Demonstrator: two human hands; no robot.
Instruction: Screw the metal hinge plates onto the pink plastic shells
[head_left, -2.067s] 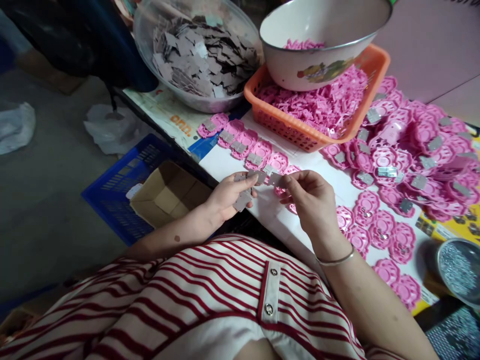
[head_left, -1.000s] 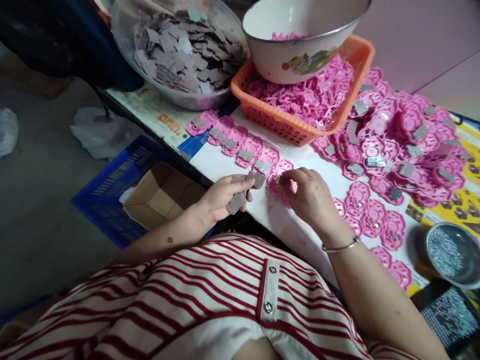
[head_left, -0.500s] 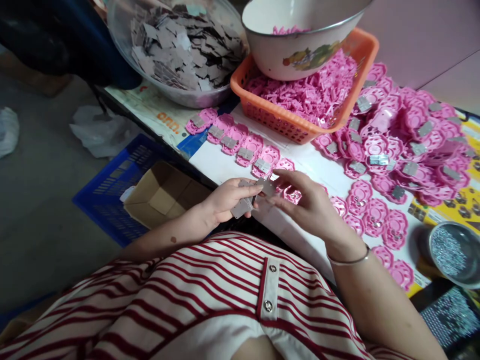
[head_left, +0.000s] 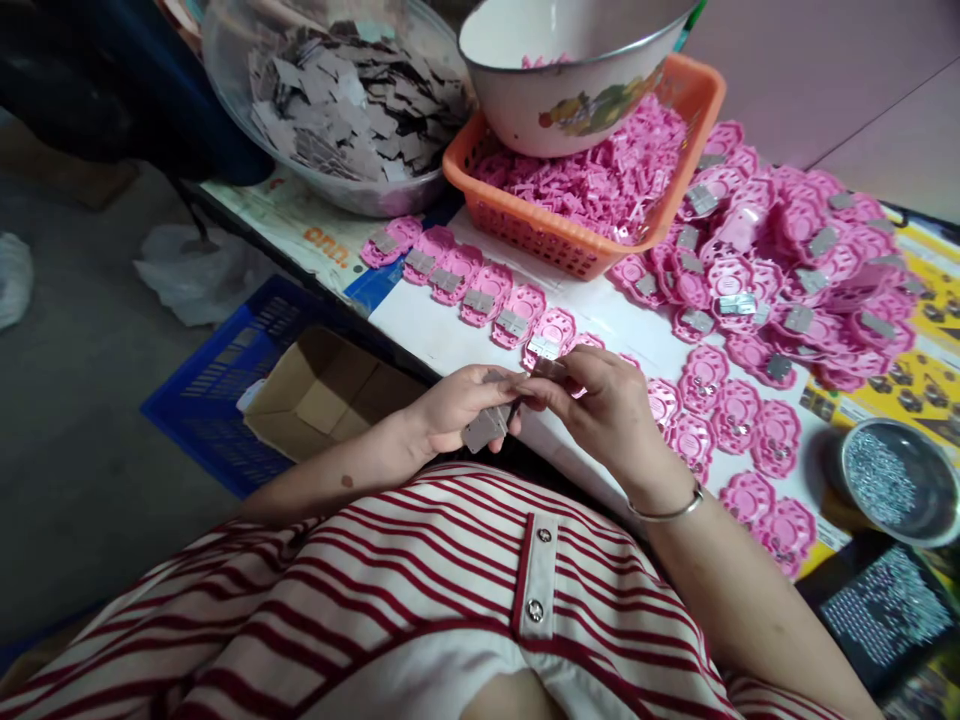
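Flat white sheet (head_left: 420, 335) bearing a row of scalloped pink plastic cases (head_left: 487, 282). Left hand (head_left: 459, 402) grips thin grey metal plates (head_left: 486, 429); right hand (head_left: 609, 402) apparently pinches a single plate (head_left: 550, 368) beside them. Probable step: plate separation; next move calls for squaring it to a case.

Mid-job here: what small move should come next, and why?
Probably lay the grey plate pinched in the right hand onto the pink piece just beyond that hand. The neighbouring piece already bears a shiny plate; none shows on this one, though the hand partly hides it. The left hand holds more plates.
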